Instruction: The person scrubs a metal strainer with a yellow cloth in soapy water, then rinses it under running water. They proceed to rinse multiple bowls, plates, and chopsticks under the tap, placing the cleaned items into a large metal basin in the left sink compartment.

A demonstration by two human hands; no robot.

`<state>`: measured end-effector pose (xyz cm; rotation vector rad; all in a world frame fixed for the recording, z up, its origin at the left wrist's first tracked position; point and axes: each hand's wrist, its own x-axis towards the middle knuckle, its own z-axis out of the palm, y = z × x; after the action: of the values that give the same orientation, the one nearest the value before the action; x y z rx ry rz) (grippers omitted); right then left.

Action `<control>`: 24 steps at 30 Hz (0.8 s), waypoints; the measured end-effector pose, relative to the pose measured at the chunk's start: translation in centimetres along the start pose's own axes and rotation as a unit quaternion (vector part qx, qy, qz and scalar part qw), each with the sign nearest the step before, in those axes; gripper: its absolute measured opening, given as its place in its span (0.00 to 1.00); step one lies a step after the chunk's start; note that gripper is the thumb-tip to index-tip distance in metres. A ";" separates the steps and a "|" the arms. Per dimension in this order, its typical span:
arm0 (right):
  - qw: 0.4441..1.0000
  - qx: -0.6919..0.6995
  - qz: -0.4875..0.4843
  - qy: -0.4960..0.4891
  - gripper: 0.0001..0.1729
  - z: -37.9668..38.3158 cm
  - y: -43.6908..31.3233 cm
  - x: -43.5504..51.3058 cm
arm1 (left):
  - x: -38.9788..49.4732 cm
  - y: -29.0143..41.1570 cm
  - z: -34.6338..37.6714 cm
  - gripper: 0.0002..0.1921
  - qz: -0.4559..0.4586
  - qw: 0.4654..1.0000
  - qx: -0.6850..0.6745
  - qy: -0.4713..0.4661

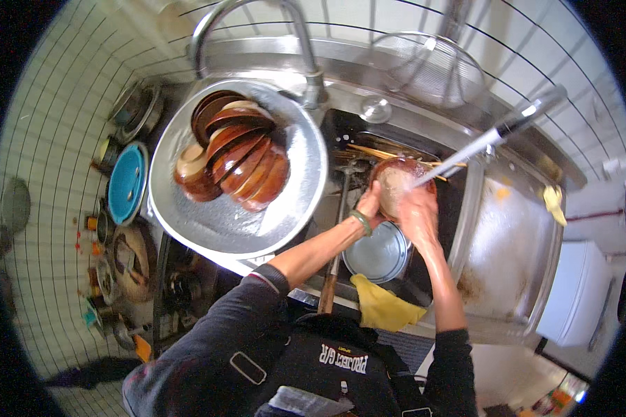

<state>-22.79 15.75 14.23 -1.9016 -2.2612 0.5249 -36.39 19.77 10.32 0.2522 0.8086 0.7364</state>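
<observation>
Over the dark sink [448, 229], my left hand [371, 200] grips a reddish-brown bowl [381, 174] by its lower left rim. Water from a faucet [527, 112] runs into the bowl. My right hand [417, 208] is blurred and lies at the bowl's right side; whether its fingers hold anything is hidden. Just below the bowl stands a round metal pot [378, 253] with liquid in it. To the left, a large metal basin [188, 229] holds a leaning row of several brown bowls [245, 167]. Chopsticks [373, 151] lie behind the held bowl.
A yellow cloth [386, 305] hangs at the sink's front edge beside a wooden handle [327, 294]. A mesh strainer [430, 70] stands against the back wall. A curved faucet [308, 47] rises behind the basin. Further left are a blue bowl [125, 182] and a round board [135, 281].
</observation>
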 end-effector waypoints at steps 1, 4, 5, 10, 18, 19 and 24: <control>0.969 0.033 0.056 0.237 0.31 -0.5 0.4 -0.9 | 0.5 -0.5 0.1 0.28 0.018 0.999 -0.041 0.011; 0.896 0.233 0.204 0.318 0.35 -1.3 1.2 -1.8 | 2.0 -2.5 0.3 0.19 -0.006 0.991 -0.130 0.033; 0.725 0.625 0.261 0.123 0.33 -1.8 1.5 -2.2 | 2.7 -3.2 0.5 0.18 -0.013 0.992 -0.112 0.053; 0.904 0.343 0.206 0.153 0.30 -2.4 2.9 -2.4 | 5.7 -0.4 -1.5 0.19 0.077 0.933 0.351 0.006; 0.860 0.387 0.232 0.237 0.16 1.3 7.9 2.2 | 2.2 1.9 1.1 0.22 0.259 0.916 0.292 -0.091; 0.877 0.321 0.306 0.186 0.15 1.4 7.3 3.2 | 1.2 1.7 1.6 0.23 0.216 0.936 0.266 -0.076; 0.953 -0.179 0.115 0.214 0.35 0.8 0.1 5.5 | -0.6 2.4 1.9 0.28 0.053 0.974 0.218 -0.001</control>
<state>-23.97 20.94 12.77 -2.1902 -1.9579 -0.2826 -36.50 21.22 13.08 0.6954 0.9568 0.6520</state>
